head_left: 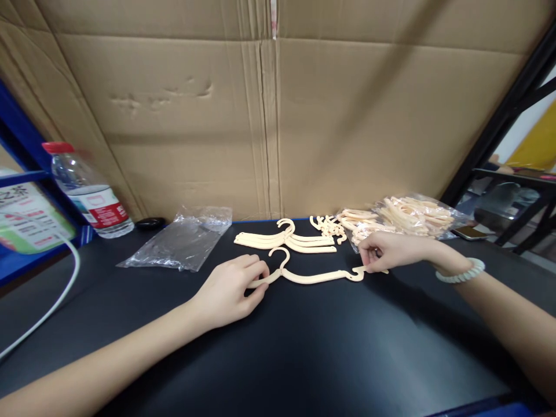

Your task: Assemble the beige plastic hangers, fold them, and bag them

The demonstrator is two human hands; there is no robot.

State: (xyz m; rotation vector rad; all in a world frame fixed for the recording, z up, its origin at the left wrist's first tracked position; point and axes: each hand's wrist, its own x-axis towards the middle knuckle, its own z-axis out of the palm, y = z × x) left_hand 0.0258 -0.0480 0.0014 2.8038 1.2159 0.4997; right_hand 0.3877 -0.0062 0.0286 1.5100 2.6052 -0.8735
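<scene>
On the black table (313,341), in front of a stack of hangers (260,239), a cream hanger (310,279) is lying flat, its left arm gripped between the curled fingers and thumb of the left hand (230,289). At its right end, a pale strip (358,275) is pinched between the right hand's (391,252) thumb and fingertips, though whether strip and hanger are joined cannot be told. The joint would probably be best handled with the hanger steadied near its centre and the strip kept level, without twisting.
</scene>
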